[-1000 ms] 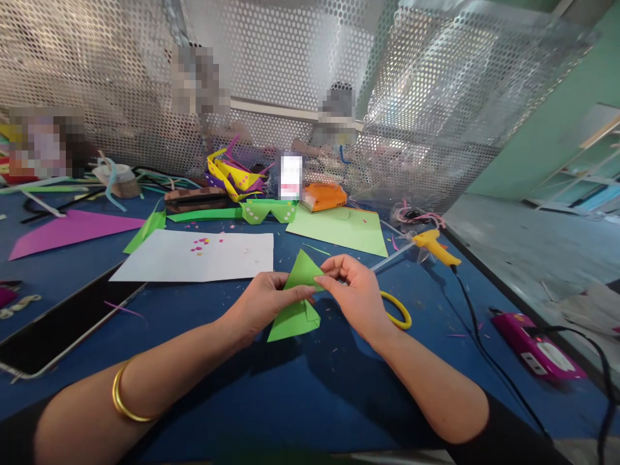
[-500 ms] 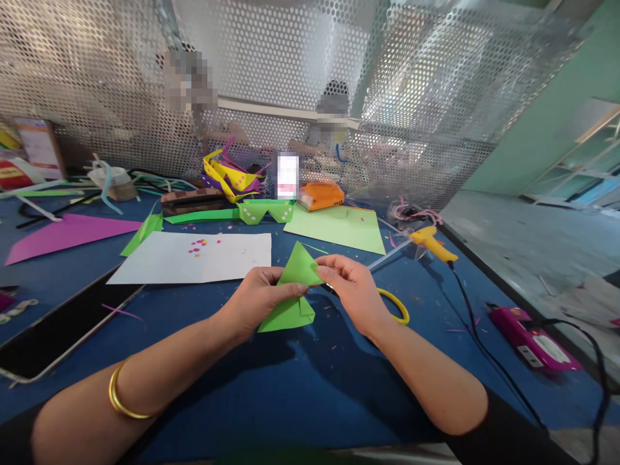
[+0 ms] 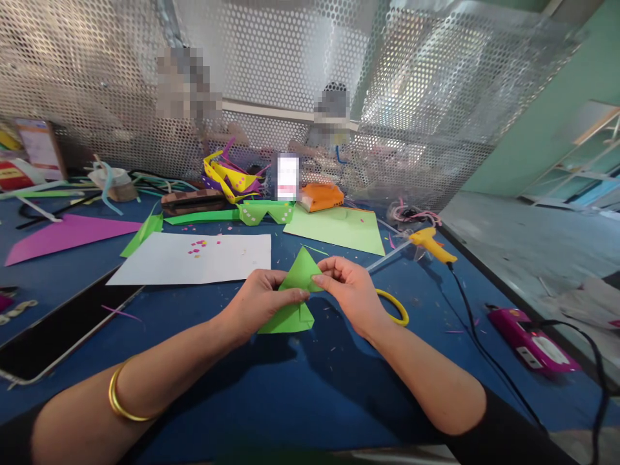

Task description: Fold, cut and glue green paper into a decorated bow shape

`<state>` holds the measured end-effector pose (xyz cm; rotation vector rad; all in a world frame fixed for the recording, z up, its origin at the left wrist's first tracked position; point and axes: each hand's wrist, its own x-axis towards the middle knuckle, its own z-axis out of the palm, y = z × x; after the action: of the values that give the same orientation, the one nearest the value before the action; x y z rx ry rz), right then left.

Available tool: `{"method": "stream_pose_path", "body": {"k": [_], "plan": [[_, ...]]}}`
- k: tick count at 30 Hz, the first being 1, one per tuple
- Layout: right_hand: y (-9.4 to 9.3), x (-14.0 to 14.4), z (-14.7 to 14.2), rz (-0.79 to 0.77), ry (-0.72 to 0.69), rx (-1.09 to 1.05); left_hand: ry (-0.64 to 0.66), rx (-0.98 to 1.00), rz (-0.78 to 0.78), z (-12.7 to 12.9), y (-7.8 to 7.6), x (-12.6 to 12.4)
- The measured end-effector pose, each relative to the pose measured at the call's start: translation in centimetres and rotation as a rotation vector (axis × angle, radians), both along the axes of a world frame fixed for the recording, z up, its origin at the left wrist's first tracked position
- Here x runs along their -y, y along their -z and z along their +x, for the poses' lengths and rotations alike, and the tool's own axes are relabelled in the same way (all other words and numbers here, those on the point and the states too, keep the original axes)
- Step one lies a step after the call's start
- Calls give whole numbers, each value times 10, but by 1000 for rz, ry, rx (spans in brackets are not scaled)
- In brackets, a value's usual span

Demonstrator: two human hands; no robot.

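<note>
Left fingers (image 3: 290, 296) clamp folded green paper (image 3: 302, 270); right fingers (image 3: 326, 283) pinch what seems its edge; white sheet (image 3: 223, 259) beyond the left fingers

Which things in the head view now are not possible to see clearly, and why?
Head view, left hand: most fingertips, behind the green paper.
Head view, yellow loop: whatever it joins, behind the right hand.
Head view, black-screened device: far end under the white sheet; left end cut by picture edge.
Head view, bright screen: text too small and blurred.
</note>
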<state>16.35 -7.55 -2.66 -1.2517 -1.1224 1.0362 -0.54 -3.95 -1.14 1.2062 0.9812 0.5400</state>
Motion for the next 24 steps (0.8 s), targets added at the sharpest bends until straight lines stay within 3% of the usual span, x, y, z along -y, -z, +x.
{"method": "stream_pose_path", "body": {"k": [7,12,15,20,24], "plan": [[0,1,-1,-15,-16,-18,-22,11,12,1,1,2],[1,3,-3,29,-6,93,6,-26,38,1,2,2],[0,3,-2,63,39,135,-43,7,0,1,2,1],[1,-3,10,186,194,61,-106,99,-91,1,3,-1],[1,-2,12,148,134,-75,-114,128,-118,1,5,-2]]}}
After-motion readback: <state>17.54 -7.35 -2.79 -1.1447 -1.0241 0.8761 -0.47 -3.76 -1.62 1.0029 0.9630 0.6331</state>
